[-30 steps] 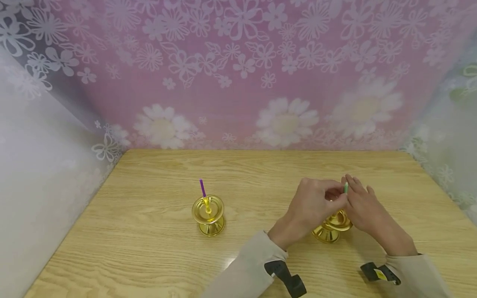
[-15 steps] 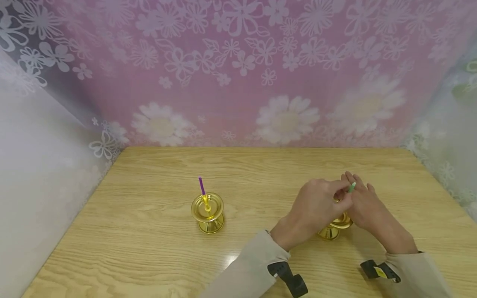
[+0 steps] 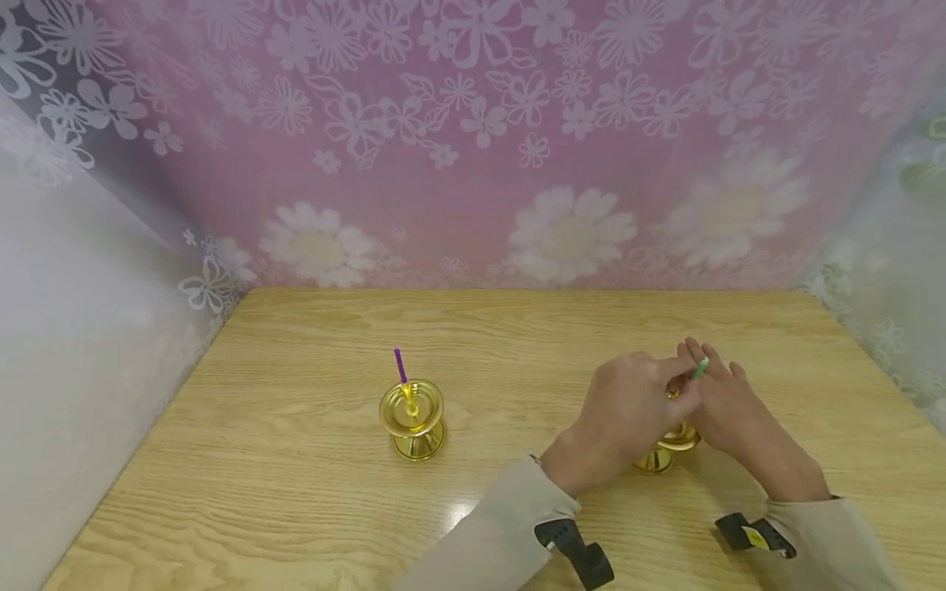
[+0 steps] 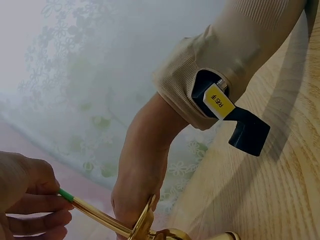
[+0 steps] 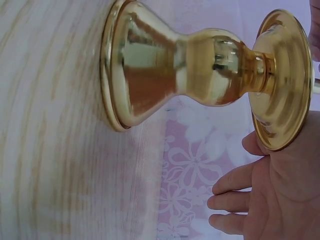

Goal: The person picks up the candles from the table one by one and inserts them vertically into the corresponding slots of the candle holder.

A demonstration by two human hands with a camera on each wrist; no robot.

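Note:
My left hand point(image 3: 628, 404) pinches a small green candle point(image 3: 700, 368) between thumb and fingers. Below the pinch, in the left wrist view, the candle's green part point(image 4: 65, 194) meets a thin gold stem point(image 4: 100, 217) that runs down to a brass dish. This dish tops a shiny gold candlestick point(image 5: 212, 65), whose foot is at the wooden table. Against the dish's rim lies my right hand point(image 3: 727, 410), its fingers point(image 5: 235, 178) extended past the far side. From the head, my left hand covers much of the candlestick.
Another gold candlestick point(image 3: 418, 444) stands left of centre on the wooden table point(image 3: 281, 492). A purple candle point(image 3: 400, 366) in a yellow holder point(image 3: 410, 400) rises from it, leaning slightly left. Flower-printed cloth point(image 3: 443, 222) walls the table's back and sides.
My left hand has shifted slightly right, and the green candle's upright tip now leans right. My right hand keeps about the same place. The purple candle's candlestick stands as before.

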